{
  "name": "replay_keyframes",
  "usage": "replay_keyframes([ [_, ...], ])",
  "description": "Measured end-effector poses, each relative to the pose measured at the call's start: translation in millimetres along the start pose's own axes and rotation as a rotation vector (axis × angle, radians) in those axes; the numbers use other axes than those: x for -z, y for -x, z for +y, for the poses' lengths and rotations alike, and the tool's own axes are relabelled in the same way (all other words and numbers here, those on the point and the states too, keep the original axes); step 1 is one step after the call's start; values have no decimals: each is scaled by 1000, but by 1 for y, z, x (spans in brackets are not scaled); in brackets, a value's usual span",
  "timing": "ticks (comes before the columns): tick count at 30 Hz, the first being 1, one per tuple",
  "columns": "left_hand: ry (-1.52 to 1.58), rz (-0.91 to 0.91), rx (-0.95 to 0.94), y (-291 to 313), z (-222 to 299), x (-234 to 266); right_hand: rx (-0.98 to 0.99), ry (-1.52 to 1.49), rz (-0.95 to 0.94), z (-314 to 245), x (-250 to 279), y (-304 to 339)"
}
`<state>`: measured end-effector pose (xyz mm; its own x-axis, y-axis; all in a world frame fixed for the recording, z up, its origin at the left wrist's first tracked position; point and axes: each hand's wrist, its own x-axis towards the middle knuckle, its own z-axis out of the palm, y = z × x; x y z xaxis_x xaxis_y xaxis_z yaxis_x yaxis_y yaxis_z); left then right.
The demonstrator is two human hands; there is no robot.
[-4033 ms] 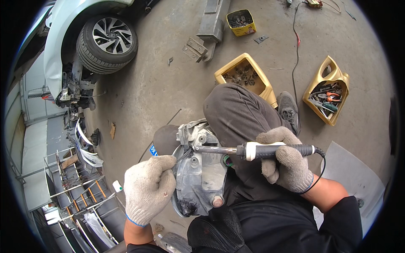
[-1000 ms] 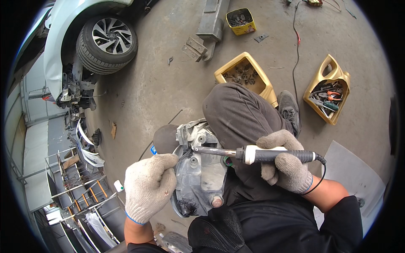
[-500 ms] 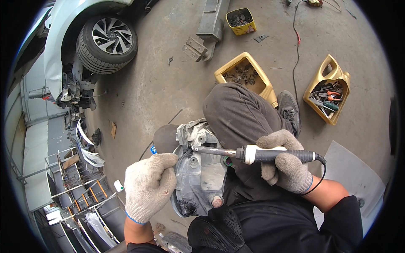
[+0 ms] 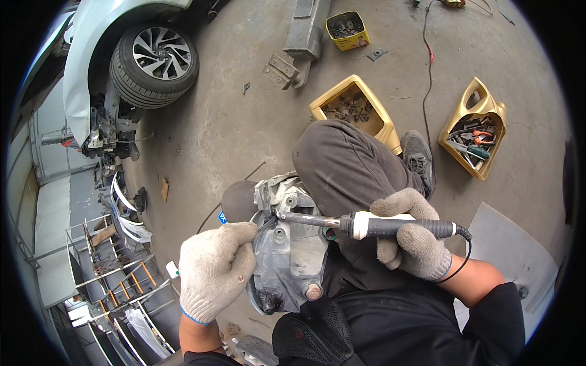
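A grey and white plastic headlight housing [image 4: 299, 256] rests on my lap. My right hand [image 4: 415, 235], in a knitted glove, is wrapped round the white and black handle of a soldering iron [image 4: 314, 220]. The iron lies nearly level, its tip against the upper part of the housing beside a round boss. My left hand [image 4: 220, 268], also gloved, is closed in a pinch close to the tip. A thin dark rod [image 4: 267, 224] reaches from its fingertips toward the tip; its held end is hidden. The iron's cord [image 4: 469, 247] curves down past my right wrist.
Cut-open gold jugs stand on the floor, one with metal hardware [image 4: 394, 137], one with hand tools [image 4: 452, 146]. Behind is a yellow tin [image 4: 351, 43] beside a metal post [image 4: 303, 43]. A partly dismantled car [image 4: 85, 79] and a parts rack [image 4: 122, 268] are at left.
Almost nothing differs. Both hands, the soldering iron and the housing keep their places, with only a very slight shift of the view.
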<state>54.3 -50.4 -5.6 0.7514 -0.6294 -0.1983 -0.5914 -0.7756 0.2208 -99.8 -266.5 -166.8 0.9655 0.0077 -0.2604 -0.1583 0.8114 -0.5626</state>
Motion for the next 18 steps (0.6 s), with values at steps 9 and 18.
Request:
replay_keyframes([
  [9,-2,-8,-8,0,-1,0,66,27,38,1,-12,8],
  [18,28,22,-9,3,-2,-2,66,25,111,4,-11,9],
])
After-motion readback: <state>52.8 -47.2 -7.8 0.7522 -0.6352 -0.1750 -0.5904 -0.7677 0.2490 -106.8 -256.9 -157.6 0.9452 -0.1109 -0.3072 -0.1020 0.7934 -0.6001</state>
